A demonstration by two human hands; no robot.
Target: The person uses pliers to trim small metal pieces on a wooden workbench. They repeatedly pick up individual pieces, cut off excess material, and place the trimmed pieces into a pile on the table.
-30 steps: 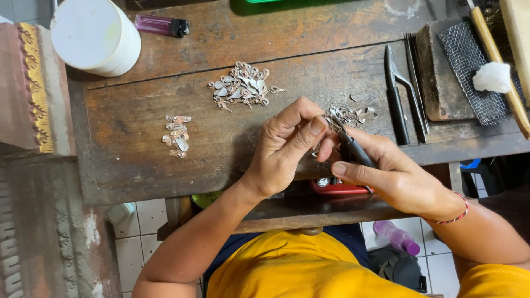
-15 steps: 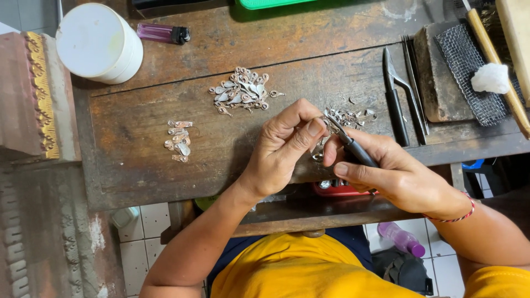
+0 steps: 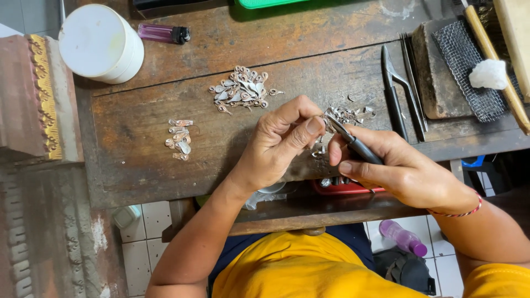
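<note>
Across the whole view I note a worn wooden bench, dark and scratched. At its far left corner stands a white round tub, with a purple lighter just beside it. On the right lies a dark block carrying wire mesh and a white wad; long tweezers lie near its left edge.

Both hands meet at the bench's near edge, right of centre. My left hand is curled, thumb and forefinger pinched on a small metal piece too tiny for me to make out. My right hand is closed around a dark-handled tool, its tip pointing at the left fingertips.

A heap of small silver pieces lies well beyond the left hand. A looser scatter lies just behind the fingertips. A short column of pieces is set apart to the left.

A red thread band circles my right wrist.
</note>
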